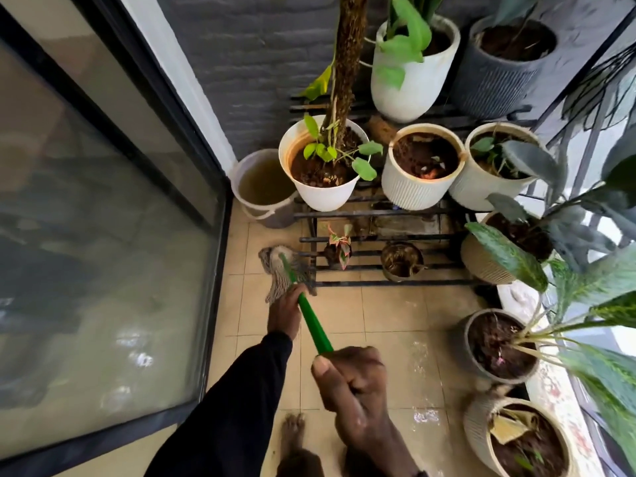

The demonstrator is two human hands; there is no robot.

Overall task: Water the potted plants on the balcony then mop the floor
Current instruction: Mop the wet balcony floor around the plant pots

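Tiled balcony floor (pixel 344 315) looks wet, so I judge we're on the mopping step. One rack (pixel 378 283) stands far right, with ten pots (pixel 423 189) by my count and one bucket (pixel 261 187) in the far corner. One mop (pixel 277 285) rests left of the rack. My left hand (pixel 284 313) and right hand (pixel 354 383) have fingers (pixel 364 364) clenched on its handle (pixel 315 325). Next calls for pulling it nearward, clear of the rack.
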